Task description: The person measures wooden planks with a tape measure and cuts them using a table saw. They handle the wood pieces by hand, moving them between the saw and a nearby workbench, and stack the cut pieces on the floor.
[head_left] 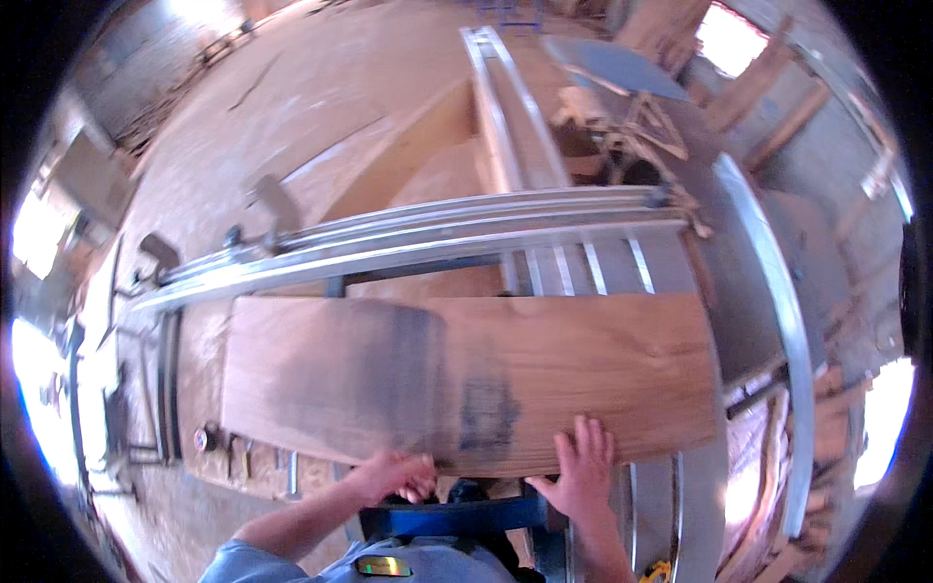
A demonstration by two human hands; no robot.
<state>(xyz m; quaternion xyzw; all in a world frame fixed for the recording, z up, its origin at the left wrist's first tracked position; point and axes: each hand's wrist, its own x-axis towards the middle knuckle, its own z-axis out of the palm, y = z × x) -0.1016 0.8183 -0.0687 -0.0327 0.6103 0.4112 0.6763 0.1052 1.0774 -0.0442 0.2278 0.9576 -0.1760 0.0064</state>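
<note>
A wide wooden board (603, 369) lies flat in front of me, with a dark grey smudged band across its middle and a smaller dark patch beside it. My right hand (583, 471) rests on the board's near edge, fingers spread and thumb out to the left. At the near edge further left is my left hand (397, 474), its fingers curled in. Whether anything sits inside those fingers cannot be made out. Under and beyond the board is a machine table with metal slats (595, 267).
A long aluminium fence rail (418, 233) crosses behind the board. Another rail (496, 107) runs away from me. A metal bar (777, 340) stands at the right. A small round tool (205, 437), possibly a tape measure, lies left. A blue bar (452, 518) is close to my body.
</note>
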